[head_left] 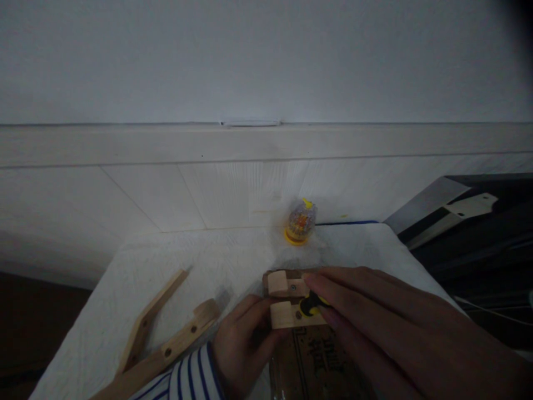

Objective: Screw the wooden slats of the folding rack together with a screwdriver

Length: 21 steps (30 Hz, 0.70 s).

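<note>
Lower centre: left hand (244, 339), striped sleeve, grips a pale wooden part (283, 315) with two rounded lugs and screw heads. Right hand (375, 316) is closed on a yellow-black tool (311, 304), tip at the lower lug. Brown board (316, 355) beneath has dark printed characters, unreadable. Forked wooden frame (166, 339) lower left, clear yellow-based trinket (300, 222) at centre, on the white textured tabletop (187, 255).

Tool (311, 304): yellow and black, mostly under the right hand (375, 328); kind and grip unclear.
Wooden block (285, 314): left end partly covered by the left hand (244, 341).
Wooden frame (166, 344): cut off at the bottom edge.
Printed board (310, 358): lettering illegible.
Far ornament (300, 221): blurred.
</note>
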Each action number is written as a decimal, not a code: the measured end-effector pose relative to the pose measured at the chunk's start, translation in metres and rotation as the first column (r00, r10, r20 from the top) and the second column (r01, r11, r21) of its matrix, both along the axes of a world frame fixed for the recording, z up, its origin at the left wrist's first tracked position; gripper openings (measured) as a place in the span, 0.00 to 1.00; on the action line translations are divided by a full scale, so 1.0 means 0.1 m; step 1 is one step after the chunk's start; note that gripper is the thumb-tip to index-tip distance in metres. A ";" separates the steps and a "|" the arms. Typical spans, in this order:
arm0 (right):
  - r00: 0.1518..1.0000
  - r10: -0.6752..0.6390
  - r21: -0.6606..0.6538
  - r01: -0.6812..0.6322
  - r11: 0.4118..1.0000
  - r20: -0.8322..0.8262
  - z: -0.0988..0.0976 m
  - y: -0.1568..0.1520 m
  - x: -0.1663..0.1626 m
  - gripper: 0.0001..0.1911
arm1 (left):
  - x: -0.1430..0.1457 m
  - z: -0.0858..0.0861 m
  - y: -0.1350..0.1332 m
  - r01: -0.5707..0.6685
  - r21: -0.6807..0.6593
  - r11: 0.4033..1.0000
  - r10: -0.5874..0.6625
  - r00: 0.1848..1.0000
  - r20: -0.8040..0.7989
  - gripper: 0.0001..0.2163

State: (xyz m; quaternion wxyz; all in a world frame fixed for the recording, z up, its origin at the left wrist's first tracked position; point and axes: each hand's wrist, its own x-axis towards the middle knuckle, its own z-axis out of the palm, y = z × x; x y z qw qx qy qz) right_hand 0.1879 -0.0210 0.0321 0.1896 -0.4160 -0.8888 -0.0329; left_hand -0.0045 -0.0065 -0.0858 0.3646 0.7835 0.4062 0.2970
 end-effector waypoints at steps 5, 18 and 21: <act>0.999 0.011 0.040 -0.013 0.999 0.036 -0.01 0.01 -0.01 0.20 | 0.00 -0.02 -0.01 -0.006 -0.003 1.000 0.006 1.000 -0.016 0.12; 0.999 -0.016 0.038 0.015 0.999 0.030 -0.02 0.01 0.00 0.20 | 0.00 -0.03 -0.01 -0.016 0.012 1.000 0.016 1.000 -0.006 0.12; 1.000 -0.007 0.027 0.007 1.000 0.015 -0.01 0.01 0.00 0.21 | 0.01 -0.02 -0.01 -0.026 0.022 0.999 0.026 1.000 -0.003 0.12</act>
